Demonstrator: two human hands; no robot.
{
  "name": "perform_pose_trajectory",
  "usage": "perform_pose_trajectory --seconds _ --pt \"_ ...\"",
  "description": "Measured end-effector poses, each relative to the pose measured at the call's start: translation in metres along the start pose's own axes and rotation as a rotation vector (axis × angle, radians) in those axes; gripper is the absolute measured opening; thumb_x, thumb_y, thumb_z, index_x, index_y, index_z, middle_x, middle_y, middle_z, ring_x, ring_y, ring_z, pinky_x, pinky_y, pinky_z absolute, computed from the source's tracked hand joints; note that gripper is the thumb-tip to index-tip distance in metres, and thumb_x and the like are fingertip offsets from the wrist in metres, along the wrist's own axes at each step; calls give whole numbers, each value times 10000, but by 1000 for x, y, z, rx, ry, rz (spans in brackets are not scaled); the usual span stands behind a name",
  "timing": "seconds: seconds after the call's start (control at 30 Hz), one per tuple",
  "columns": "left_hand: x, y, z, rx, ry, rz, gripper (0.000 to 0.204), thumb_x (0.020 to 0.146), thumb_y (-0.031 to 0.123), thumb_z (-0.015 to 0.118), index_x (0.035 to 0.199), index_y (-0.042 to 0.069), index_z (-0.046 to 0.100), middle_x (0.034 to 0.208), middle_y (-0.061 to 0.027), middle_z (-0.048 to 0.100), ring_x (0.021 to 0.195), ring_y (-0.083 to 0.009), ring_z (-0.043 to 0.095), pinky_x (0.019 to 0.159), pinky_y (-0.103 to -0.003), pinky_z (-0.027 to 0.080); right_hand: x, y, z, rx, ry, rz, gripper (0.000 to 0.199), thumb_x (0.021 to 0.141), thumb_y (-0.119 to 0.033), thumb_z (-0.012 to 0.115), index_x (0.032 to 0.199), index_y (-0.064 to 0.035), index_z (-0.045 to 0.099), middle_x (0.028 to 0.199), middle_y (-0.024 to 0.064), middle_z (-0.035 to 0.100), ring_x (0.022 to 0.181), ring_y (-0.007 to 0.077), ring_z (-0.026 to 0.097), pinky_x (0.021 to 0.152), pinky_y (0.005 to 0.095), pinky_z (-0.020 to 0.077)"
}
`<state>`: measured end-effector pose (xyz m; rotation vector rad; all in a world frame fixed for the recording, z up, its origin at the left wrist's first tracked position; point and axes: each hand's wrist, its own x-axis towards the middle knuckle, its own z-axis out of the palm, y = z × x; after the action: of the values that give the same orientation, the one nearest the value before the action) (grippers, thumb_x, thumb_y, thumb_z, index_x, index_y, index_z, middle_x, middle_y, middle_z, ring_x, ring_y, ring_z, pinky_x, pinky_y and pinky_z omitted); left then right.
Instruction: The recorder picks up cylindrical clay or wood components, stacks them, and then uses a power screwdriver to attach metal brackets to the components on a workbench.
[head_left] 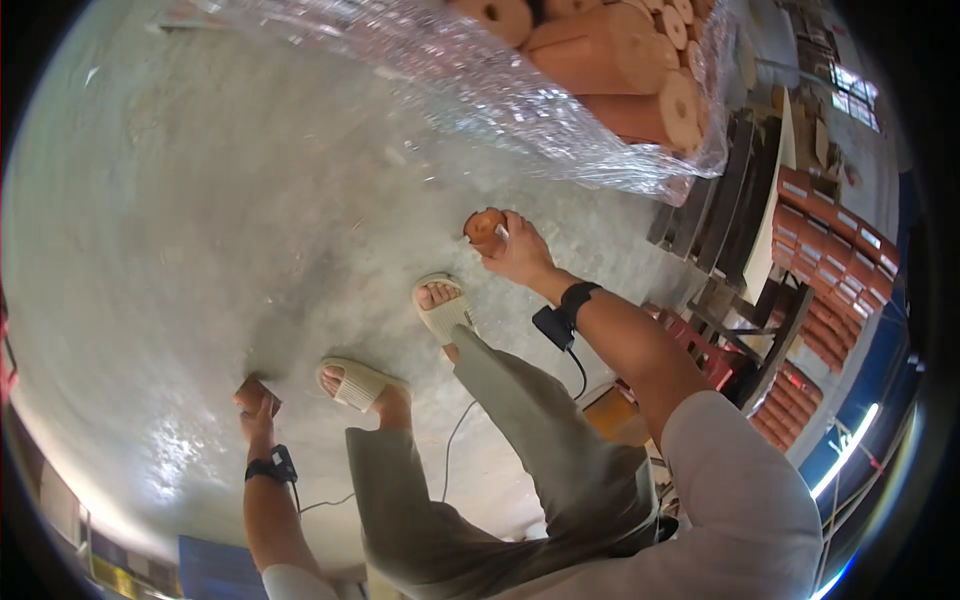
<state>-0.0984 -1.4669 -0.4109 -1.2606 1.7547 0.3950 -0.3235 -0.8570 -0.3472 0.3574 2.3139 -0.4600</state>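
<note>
My right hand (522, 254) is closed round the side of a small round terracotta-coloured piece (484, 230), like a little pot with a notched rim. It is held out over the floor, just short of the plastic-wrapped stack. Far over to the left, my left hand (257, 425) grips a small brown terracotta-coloured piece (256, 393) by its near side. Its full shape is too small and partly covered to make out. Black straps with small boxes and cables sit on both wrists.
Clear plastic wrap (600, 160) lies around stacked terracotta cylinders (640, 105) ahead. Dark beams (722, 200), a red plastic stool (700, 350) and piles of reddish-brown blocks (835, 245) stand to the right. A thin cable (455, 440) trails near my sandalled feet on the concrete floor (250, 200).
</note>
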Motion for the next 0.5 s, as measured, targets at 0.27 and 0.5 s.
perform_pose_trajectory --seconds 0.27,0.5 --pt "-201 140 58 -1089 -985 -79 736 920 643 530 1315 22 523 1230 -158 572 1144 -336 551 1044 -497 435 -126 -18 -62 445 92 -314 742 698 -233 858 1328 -66 503 1295 186 580 1216 406 550 1030 456 468" --pt "-453 207 30 -1256 -1311 -125 889 804 790 487 1379 114 521 1336 -124 564 1241 -375 544 1036 -599 442 -264 -26 -126 352 154 -740 762 649 -172 861 1358 -215 585 1441 68 491 1354 287 475 1058 428 444"
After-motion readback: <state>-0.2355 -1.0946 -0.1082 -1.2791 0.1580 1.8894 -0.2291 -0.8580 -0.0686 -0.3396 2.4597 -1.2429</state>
